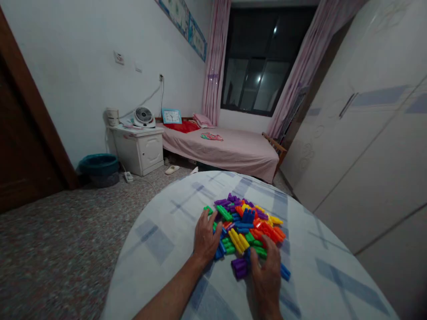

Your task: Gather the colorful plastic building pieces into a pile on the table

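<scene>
We list: left hand, fingers spread apart, at the heap's left side; green block just beyond its fingertips. Right hand, thumb and forefinger apart, at the near edge; whether it touches a block, we cannot tell. Blocks, heaped between and beyond both hands on the table. Purple block, left of the right thumb.

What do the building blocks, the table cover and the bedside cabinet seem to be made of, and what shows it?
Building blocks: probably moulded plastic, slightly shiny, judging by their solid bright colours and repeated ribbed shapes.
Table cover: fabric or vinyl, I cannot tell which; it has a printed blue-grey pattern.
Bedside cabinet: perhaps painted wood or board; smooth and white, with a shaped door panel.
</scene>
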Tool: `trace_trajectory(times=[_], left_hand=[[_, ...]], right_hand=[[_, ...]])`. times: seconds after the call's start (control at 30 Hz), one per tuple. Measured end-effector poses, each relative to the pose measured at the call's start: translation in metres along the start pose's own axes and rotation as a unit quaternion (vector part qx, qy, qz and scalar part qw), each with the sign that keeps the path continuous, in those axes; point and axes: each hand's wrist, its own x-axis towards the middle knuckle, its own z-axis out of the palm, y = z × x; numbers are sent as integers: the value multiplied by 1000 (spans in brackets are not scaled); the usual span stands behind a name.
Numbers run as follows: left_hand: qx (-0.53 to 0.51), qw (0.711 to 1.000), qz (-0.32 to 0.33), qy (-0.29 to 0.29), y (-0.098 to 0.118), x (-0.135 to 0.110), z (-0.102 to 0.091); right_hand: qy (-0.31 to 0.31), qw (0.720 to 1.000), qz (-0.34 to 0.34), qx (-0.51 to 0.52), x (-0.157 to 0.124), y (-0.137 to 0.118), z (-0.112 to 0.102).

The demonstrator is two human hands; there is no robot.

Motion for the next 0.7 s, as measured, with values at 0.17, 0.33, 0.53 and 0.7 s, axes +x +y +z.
trace_trajectory(times=[0.17,0.33,0.53,0.7], left_hand=[[14,999,-33,-23,-3,2,5],[-49,992,-8,-119,6,2,-4],[-79,975,57,-198,10,1,-12],[-92,964,94,-231,14,2,-17]], right_hand=[[105,980,52,-158,16,19,-17],[-10,968,185,-170,12,36,-18],[-112,990,88,-10,-2,32,-1],[-127,986,74,79,-3,21,2]])
